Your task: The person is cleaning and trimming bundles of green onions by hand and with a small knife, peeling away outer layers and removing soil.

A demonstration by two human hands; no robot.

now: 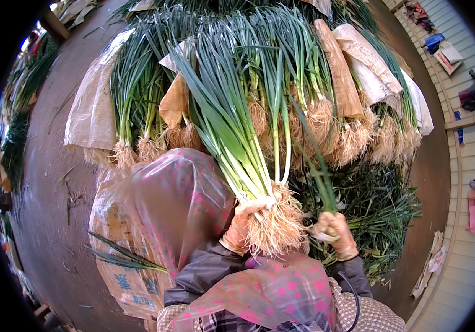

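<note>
My left hand [238, 229], in a pale orange glove, is closed around the white stems of a bunch of green garlic [237, 160], just above the roots. The long flat leaves slant up and away to the left. A thick mass of tan roots [273, 224] hangs beside the hand. To the right, my right hand [337, 235], gloved alike, is closed on a few loose green leaves [321, 188]. Their pale ends stick out at the left of the fist, near the roots. The leaves point up and away.
Rows of rooted green garlic [138, 94] lie ahead, partly over woven sacks [96, 99]. A heap of stripped leaves [378, 218] is at the right. Clear pink-dotted plastic [179, 182] covers my legs. A printed sack [118, 276] lies left; a corrugated wall [442, 276] stands right.
</note>
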